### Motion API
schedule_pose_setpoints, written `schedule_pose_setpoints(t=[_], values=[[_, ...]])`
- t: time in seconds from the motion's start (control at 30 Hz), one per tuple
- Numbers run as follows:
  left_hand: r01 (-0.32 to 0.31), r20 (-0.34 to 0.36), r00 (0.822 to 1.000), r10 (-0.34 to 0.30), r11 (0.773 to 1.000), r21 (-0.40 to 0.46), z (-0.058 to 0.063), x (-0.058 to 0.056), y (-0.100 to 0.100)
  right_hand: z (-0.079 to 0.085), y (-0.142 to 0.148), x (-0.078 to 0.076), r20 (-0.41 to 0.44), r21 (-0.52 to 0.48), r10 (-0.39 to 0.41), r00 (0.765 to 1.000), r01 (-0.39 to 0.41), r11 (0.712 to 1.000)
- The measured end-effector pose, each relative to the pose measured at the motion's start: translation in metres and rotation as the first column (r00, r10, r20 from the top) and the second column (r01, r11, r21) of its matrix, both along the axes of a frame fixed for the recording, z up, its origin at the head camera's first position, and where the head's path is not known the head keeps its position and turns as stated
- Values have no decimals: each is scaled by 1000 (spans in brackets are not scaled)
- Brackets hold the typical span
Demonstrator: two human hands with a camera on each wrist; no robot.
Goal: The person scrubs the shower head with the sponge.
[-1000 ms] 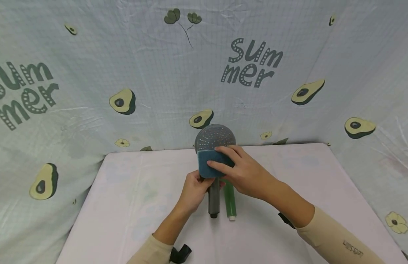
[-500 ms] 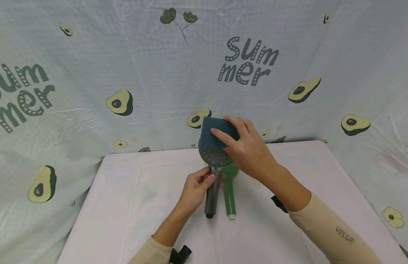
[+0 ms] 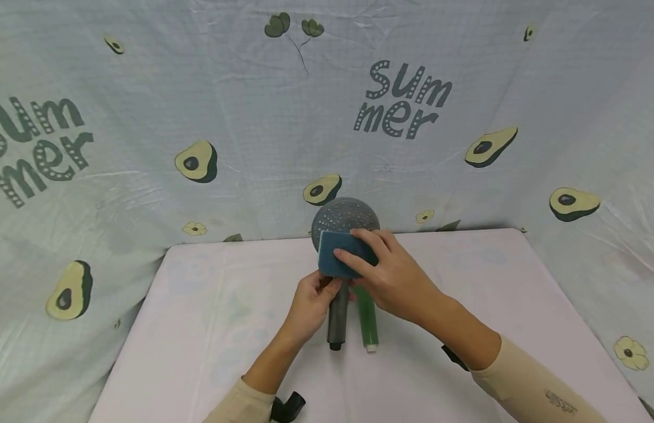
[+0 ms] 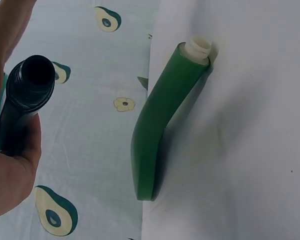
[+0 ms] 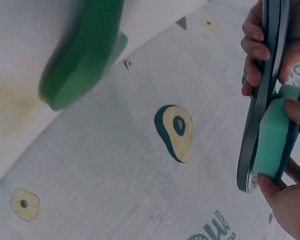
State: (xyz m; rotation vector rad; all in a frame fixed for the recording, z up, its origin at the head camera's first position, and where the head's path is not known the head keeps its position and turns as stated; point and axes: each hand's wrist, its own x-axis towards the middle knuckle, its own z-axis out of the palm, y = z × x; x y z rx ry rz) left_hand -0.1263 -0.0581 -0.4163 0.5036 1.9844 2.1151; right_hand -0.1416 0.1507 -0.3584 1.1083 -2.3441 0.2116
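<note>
My left hand (image 3: 312,305) grips a dark grey shower head (image 3: 344,212) by its handle, with the round, nozzle-dotted face tilted up toward me. Over the lower part of that face, my right hand (image 3: 398,276) holds a sponge (image 3: 337,255) with a blue scouring side outward. In the right wrist view the sponge's light green foam (image 5: 272,135) lies against the shower head's face. Seen from the left wrist, the handle ends in a hollow threaded opening (image 4: 37,75). Behind the grey one, a green shower head (image 3: 367,320) lies on the table, partly hidden by my right hand.
A black fitting (image 3: 289,407) lies near my left sleeve at the front of the white-covered table (image 3: 211,329). Another dark object (image 3: 455,357) is mostly hidden under my right forearm. A printed curtain (image 3: 253,147) hangs just behind the table's back edge.
The right hand moved the sponge up to the top of the shower head's face, then back down to its lower part. The shower head tilted slightly; the left hand kept its grip.
</note>
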Motion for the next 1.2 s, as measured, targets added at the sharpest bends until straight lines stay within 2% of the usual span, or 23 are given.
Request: schedule_pose_setpoints(t=[0.17, 0.33, 0.47, 0.57, 0.73, 1.0, 1.1, 1.2], values=[[45, -10, 999, -45, 999, -30, -5, -1, -1, -6, 2, 1, -5, -28, -19, 1000, 19, 999], [126, 5, 992, -126, 992, 7, -6, -1, -1, 8, 7, -9, -37, -102, -89, 995, 85, 991], [128, 4, 992, -128, 992, 15, -4, -1, -2, 23, 12, -17, -58, -154, -136, 989, 126, 980], [106, 5, 994, -106, 994, 13, -2, -1, -3, 26, 13, -21, -68, -173, -148, 987, 135, 976], [53, 16, 998, -54, 998, 27, 0, -1, -5, 12, 7, -17, -64, -165, -124, 990, 112, 980], [-2, 33, 999, 0, 999, 44, 2, -4, -2, -26, 0, 6, -20, -133, -52, 998, 49, 990], [-7, 44, 999, 5, 999, 49, 2, -4, -1, -30, 2, 8, -20, -130, -46, 999, 43, 991], [32, 64, 997, -38, 996, 77, 1, -4, 1, -25, 8, 2, -46, -149, -58, 997, 51, 987]])
